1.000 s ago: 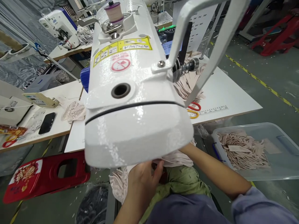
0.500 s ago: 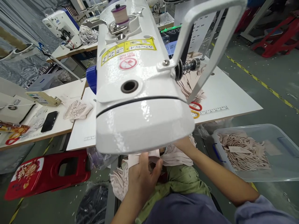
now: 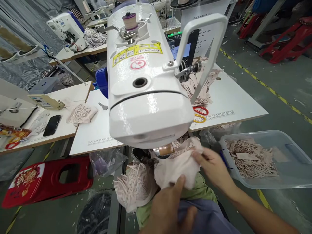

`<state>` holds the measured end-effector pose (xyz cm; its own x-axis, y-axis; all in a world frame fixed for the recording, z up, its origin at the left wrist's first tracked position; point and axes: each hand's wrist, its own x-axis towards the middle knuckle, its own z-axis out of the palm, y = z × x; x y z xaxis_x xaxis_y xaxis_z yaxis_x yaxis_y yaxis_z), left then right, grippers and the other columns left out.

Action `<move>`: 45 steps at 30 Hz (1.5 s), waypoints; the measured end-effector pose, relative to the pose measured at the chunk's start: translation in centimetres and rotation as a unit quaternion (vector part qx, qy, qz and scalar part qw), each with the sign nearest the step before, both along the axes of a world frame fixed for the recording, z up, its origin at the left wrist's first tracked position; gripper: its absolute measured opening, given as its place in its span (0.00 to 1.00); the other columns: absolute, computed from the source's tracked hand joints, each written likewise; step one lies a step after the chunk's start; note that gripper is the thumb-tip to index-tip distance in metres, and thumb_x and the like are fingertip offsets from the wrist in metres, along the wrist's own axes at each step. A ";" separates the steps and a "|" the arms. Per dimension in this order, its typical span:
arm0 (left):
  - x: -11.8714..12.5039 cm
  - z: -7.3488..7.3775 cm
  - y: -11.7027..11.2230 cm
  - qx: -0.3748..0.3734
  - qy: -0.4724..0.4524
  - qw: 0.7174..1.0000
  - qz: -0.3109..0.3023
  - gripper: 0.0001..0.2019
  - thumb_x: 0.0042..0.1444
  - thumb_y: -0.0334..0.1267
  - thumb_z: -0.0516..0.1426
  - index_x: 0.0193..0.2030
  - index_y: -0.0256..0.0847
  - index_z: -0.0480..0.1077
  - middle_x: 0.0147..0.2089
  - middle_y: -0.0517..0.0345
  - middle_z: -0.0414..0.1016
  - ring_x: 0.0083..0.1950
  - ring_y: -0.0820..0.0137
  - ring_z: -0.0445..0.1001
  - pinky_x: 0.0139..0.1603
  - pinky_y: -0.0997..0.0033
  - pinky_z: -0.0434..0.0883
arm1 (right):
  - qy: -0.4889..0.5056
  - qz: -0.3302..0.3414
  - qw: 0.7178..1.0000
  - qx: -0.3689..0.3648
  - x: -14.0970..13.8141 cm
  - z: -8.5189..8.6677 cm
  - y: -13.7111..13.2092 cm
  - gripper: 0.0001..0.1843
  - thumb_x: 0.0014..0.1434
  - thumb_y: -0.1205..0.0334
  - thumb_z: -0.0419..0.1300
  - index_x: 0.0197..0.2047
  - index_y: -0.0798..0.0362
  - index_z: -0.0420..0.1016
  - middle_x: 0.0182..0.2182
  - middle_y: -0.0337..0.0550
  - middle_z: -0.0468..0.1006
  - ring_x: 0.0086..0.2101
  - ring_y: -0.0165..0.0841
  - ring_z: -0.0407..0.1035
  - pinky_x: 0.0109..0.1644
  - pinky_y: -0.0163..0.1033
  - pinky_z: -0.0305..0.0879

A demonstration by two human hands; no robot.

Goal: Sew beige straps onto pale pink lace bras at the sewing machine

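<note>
Since the earlier frame, the right hand [image 3: 215, 169] has come out from behind the sewing machine head [image 3: 151, 117], and the left hand [image 3: 168, 206] has moved lower, in front of the lap [image 3: 206, 193]. The pale pink lace-trimmed cloth [image 3: 174, 169] is below the machine head. The right hand pinches its right edge between thumb and fingers; the left hand, blurred, is at its lower part, and I cannot tell if it grasps. To handle it well, I would keep this edge flat under light tension, and the lace pile [image 3: 140, 182], below-left of the machine head, out of the way. Right of the machine head, the table [image 3: 246, 105] edge and scissors [image 3: 201, 115] limit upward movement, and the plastic box [image 3: 291, 172] limits the right side; freer room seems directly below, over the lap.
</note>
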<state>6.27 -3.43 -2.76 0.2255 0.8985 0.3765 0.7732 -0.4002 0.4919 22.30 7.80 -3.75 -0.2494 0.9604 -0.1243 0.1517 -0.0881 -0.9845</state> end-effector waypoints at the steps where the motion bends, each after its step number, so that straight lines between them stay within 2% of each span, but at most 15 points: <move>1: -0.1 0.4 -0.1 0.013 -0.018 1.000 -0.006 0.26 0.65 0.38 0.51 0.69 0.40 0.55 0.44 0.47 0.82 0.44 0.63 0.81 0.46 0.66 0.78 | -0.012 -0.006 1.000 0.011 0.2 0.1 -0.3 0.20 0.62 0.45 0.56 0.30 0.52 0.75 0.25 0.42 0.75 0.27 0.34 0.68 0.29 0.37 0.67; 4: -0.9 0.9 1.1 0.016 0.035 0.999 -0.009 0.15 0.61 0.30 0.52 0.53 0.39 0.71 0.42 0.44 0.81 0.47 0.58 0.80 0.54 0.54 0.74 | -0.029 0.249 0.967 0.048 -0.3 0.1 -1.0 0.12 0.60 0.59 0.57 0.27 0.51 0.76 0.21 0.37 0.73 0.25 0.31 0.66 0.27 0.34 0.64; 6: -1.7 0.5 2.6 -0.109 0.023 0.994 0.022 0.11 0.61 0.34 0.52 0.33 0.37 0.74 0.30 0.44 0.79 0.38 0.56 0.80 0.47 0.52 0.76 | -0.071 0.400 0.909 0.097 -1.1 -0.4 -1.0 0.10 0.58 0.68 0.56 0.29 0.51 0.78 0.23 0.36 0.76 0.25 0.30 0.68 0.28 0.32 0.64; 7: -2.2 0.2 3.4 -0.205 -0.034 0.977 0.044 0.15 0.61 0.37 0.51 0.26 0.38 0.72 0.24 0.48 0.75 0.32 0.57 0.79 0.41 0.56 0.76 | -0.119 0.406 0.895 0.142 -1.5 -0.9 -0.9 0.11 0.58 0.71 0.55 0.30 0.52 0.78 0.24 0.37 0.77 0.26 0.30 0.69 0.29 0.33 0.64; 10: -3.3 -0.9 5.3 -0.425 -0.251 0.867 0.070 0.23 0.64 0.48 0.47 0.23 0.39 0.69 0.18 0.55 0.70 0.26 0.61 0.76 0.31 0.64 0.73 | -0.282 0.287 0.856 0.326 -2.5 -2.9 -0.2 0.11 0.61 0.71 0.54 0.32 0.54 0.77 0.25 0.44 0.77 0.26 0.33 0.69 0.30 0.36 0.63; 13: -3.9 -1.6 6.1 -0.467 -0.366 0.803 0.053 0.23 0.65 0.52 0.44 0.28 0.40 0.68 0.18 0.60 0.66 0.25 0.65 0.74 0.31 0.65 0.73 | -0.285 0.228 0.822 0.437 -2.7 -4.2 0.5 0.13 0.65 0.69 0.52 0.43 0.53 0.78 0.29 0.45 0.79 0.30 0.34 0.71 0.34 0.38 0.66; 17: -4.2 -1.9 5.6 -0.453 -0.475 0.751 0.074 0.21 0.57 0.56 0.55 0.25 0.41 0.63 0.21 0.62 0.64 0.25 0.71 0.69 0.34 0.67 0.71 | -0.222 0.131 0.882 0.394 -2.0 -3.8 0.3 0.14 0.66 0.60 0.53 0.51 0.50 0.74 0.43 0.51 0.78 0.43 0.41 0.72 0.45 0.45 0.71; 20: -4.2 -1.7 5.1 -0.431 -0.477 0.761 0.084 0.21 0.56 0.57 0.57 0.27 0.39 0.68 0.26 0.58 0.70 0.28 0.72 0.67 0.33 0.71 0.68 | -0.207 0.097 0.913 0.338 -1.9 -3.2 -0.3 0.14 0.64 0.52 0.58 0.49 0.49 0.76 0.40 0.50 0.77 0.42 0.41 0.73 0.44 0.46 0.72; 26: -4.0 -0.9 4.8 -0.385 -0.353 0.846 0.101 0.20 0.59 0.53 0.51 0.28 0.39 0.70 0.25 0.60 0.68 0.28 0.70 0.66 0.31 0.73 0.65 | -0.171 0.140 0.939 0.263 -2.9 -2.9 -0.5 0.12 0.64 0.52 0.59 0.42 0.50 0.78 0.36 0.47 0.80 0.37 0.37 0.75 0.39 0.41 0.73; 30: -3.6 -1.2 4.8 -0.376 -0.336 0.855 0.122 0.20 0.61 0.51 0.49 0.28 0.39 0.71 0.25 0.59 0.70 0.27 0.71 0.67 0.28 0.74 0.64 | -0.127 0.117 0.956 0.238 -3.4 -3.0 -0.9 0.08 0.64 0.58 0.59 0.38 0.50 0.78 0.33 0.44 0.78 0.33 0.34 0.74 0.34 0.37 0.72; 35: -2.8 -2.4 5.6 -0.350 -0.353 0.852 0.167 0.22 0.58 0.57 0.52 0.23 0.42 0.61 0.20 0.65 0.60 0.23 0.74 0.59 0.24 0.74 0.58 | -0.127 0.156 0.930 0.306 -2.7 -4.4 -0.9 0.12 0.66 0.60 0.56 0.38 0.47 0.81 0.33 0.45 0.80 0.37 0.35 0.75 0.39 0.39 0.72; 38: -3.1 -2.8 6.2 -0.396 -0.397 0.812 0.163 0.23 0.55 0.59 0.56 0.23 0.42 0.60 0.19 0.69 0.56 0.21 0.76 0.54 0.23 0.75 0.55 | -0.152 0.155 0.929 0.299 -0.3 -4.7 3.0 0.12 0.66 0.58 0.55 0.39 0.47 0.81 0.33 0.44 0.80 0.35 0.34 0.74 0.38 0.39 0.72; 40: -3.5 -2.9 6.3 -0.414 -0.421 0.793 0.154 0.24 0.53 0.60 0.56 0.23 0.40 0.62 0.20 0.67 0.58 0.21 0.77 0.54 0.23 0.76 0.55 | -0.262 0.050 0.917 0.296 1.9 -4.0 7.3 0.14 0.66 0.61 0.51 0.43 0.49 0.79 0.37 0.46 0.80 0.38 0.37 0.74 0.42 0.42 0.72; 42: -3.9 -2.8 6.2 -0.421 -0.436 0.781 0.150 0.25 0.51 0.62 0.58 0.23 0.39 0.64 0.21 0.65 0.61 0.22 0.77 0.55 0.23 0.77 0.54 | -0.436 -0.017 0.855 0.279 3.6 -3.0 11.9 0.18 0.67 0.65 0.47 0.52 0.54 0.75 0.47 0.53 0.78 0.48 0.42 0.71 0.50 0.47 0.69; 45: -4.1 -2.6 5.9 -0.432 -0.485 0.746 0.144 0.25 0.48 0.61 0.61 0.25 0.38 0.68 0.23 0.63 0.65 0.23 0.77 0.58 0.22 0.77 0.55 | -0.558 0.041 0.792 0.246 4.4 -1.7 16.9 0.18 0.62 0.67 0.53 0.53 0.61 0.73 0.47 0.64 0.77 0.49 0.49 0.70 0.51 0.48 0.65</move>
<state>2.21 2.48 -5.34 -0.0266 0.8590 -0.5113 -0.1221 0.5049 0.8545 26.65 24.73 -5.47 -0.3131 0.9469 0.0731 0.9359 0.3207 -0.1458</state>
